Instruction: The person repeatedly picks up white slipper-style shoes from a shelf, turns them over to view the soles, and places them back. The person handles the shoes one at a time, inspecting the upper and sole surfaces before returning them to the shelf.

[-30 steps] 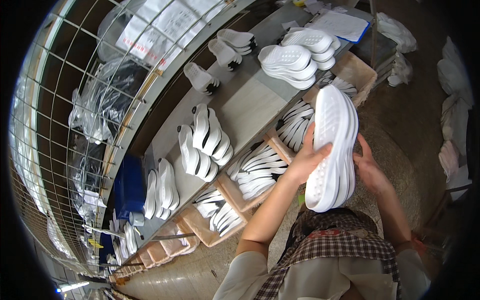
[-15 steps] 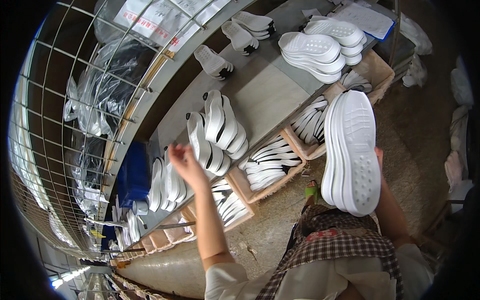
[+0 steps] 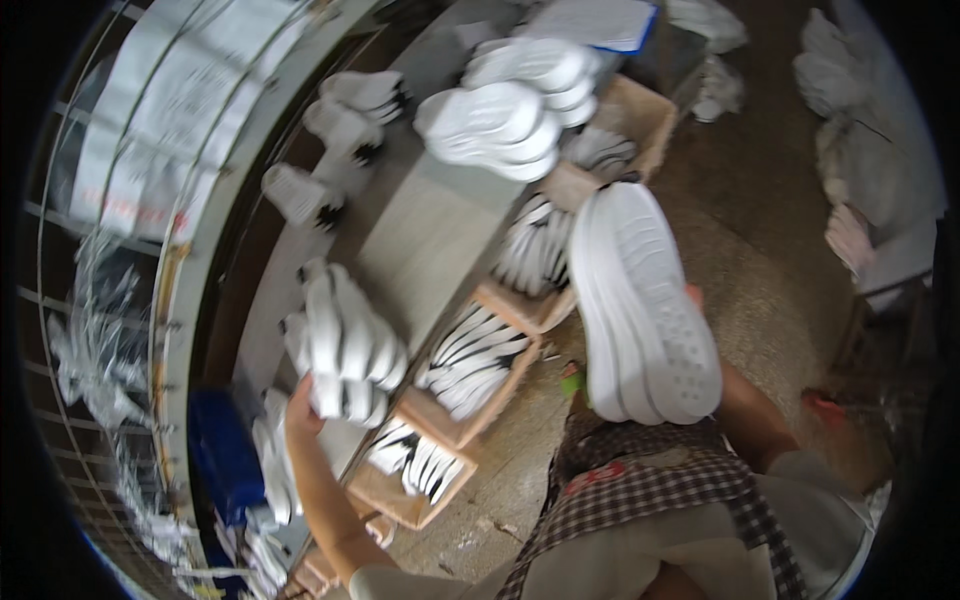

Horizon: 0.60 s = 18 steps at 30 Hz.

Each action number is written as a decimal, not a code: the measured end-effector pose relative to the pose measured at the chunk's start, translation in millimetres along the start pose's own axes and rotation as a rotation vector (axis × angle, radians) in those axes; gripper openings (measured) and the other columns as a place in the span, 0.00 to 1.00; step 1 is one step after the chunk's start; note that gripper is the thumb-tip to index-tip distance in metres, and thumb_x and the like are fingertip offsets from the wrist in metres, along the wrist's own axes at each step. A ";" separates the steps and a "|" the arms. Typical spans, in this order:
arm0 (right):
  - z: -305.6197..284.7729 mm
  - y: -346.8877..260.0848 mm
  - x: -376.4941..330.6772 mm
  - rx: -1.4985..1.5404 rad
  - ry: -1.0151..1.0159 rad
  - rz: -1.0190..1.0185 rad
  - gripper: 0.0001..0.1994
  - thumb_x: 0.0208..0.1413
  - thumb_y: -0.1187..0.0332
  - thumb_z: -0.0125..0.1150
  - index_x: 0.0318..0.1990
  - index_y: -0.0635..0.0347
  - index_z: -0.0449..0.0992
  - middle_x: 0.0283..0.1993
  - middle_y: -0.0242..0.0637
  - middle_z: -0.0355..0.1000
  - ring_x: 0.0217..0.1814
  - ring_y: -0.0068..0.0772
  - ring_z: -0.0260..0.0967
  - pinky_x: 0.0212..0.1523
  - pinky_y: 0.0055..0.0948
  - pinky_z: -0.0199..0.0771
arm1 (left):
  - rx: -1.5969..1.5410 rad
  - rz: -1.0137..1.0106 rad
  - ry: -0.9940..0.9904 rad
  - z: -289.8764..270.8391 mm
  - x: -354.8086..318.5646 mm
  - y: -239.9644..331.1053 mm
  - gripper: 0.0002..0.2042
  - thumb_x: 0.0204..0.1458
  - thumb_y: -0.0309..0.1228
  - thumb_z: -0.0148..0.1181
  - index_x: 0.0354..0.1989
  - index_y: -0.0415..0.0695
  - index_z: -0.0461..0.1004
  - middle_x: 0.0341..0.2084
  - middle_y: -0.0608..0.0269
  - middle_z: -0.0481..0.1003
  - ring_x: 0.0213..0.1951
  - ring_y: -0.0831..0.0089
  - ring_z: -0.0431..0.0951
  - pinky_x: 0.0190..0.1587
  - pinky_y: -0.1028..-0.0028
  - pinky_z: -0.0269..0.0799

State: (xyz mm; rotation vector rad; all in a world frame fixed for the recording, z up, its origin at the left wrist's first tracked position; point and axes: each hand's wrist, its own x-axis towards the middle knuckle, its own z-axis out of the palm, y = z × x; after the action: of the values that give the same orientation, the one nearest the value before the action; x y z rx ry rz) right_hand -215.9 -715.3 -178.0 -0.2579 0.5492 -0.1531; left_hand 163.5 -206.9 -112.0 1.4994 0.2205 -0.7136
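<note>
A stack of white shoe soles (image 3: 645,305) is held in my right hand (image 3: 697,297). Its fingers are mostly hidden behind the stack, which stands tilted with one dimpled face toward me. On the grey bench, my left hand (image 3: 304,405) is at the near left end of a pile of white soles (image 3: 350,335). Motion blur hides its fingers, so I cannot tell whether they grip a sole. More white soles (image 3: 275,455) lie just beyond that hand, close to a blue bin (image 3: 225,450).
Padded boxes (image 3: 455,435) filled with black-and-white soles line the bench (image 3: 430,225) edge. Stacked soles (image 3: 490,125) and a blue-edged clipboard (image 3: 610,22) occupy its far end. Wire mesh (image 3: 60,290) rises at left. Plastic bags (image 3: 860,150) lie at right.
My view has swung, so the bench appears farther left. My left hand has come closer to the near end of the sole pile. My right hand still holds its stack.
</note>
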 end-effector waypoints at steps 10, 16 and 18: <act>-22.6 -1.6 19.4 -0.065 -0.415 -0.246 0.22 0.60 0.52 0.43 0.49 0.62 0.70 0.44 0.40 0.73 0.41 0.34 0.74 0.42 0.32 0.77 | -0.062 -0.086 0.098 22.7 -11.8 0.7 0.20 0.54 0.41 0.48 0.53 0.46 0.69 0.47 0.62 0.74 0.49 0.61 0.74 0.53 0.58 0.68; -24.0 8.9 19.9 -0.044 -0.407 -0.198 0.23 0.59 0.53 0.44 0.52 0.62 0.68 0.46 0.41 0.71 0.44 0.35 0.72 0.45 0.33 0.75 | -0.058 -0.095 0.079 13.9 0.6 7.2 0.23 0.55 0.41 0.47 0.57 0.45 0.64 0.52 0.60 0.70 0.53 0.59 0.71 0.55 0.54 0.65; -27.5 9.8 19.0 -0.044 -0.408 -0.195 0.23 0.59 0.53 0.44 0.53 0.62 0.68 0.47 0.41 0.70 0.45 0.35 0.72 0.46 0.33 0.74 | -0.110 -0.108 0.082 14.4 1.0 8.6 0.23 0.54 0.40 0.47 0.57 0.44 0.64 0.53 0.59 0.70 0.53 0.58 0.71 0.55 0.54 0.65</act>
State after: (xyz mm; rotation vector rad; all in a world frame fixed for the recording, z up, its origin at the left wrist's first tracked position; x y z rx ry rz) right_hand -213.8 -715.5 -212.7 -0.3746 0.1214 -0.2702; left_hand 164.9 -221.6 -104.1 1.4208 0.3992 -0.7151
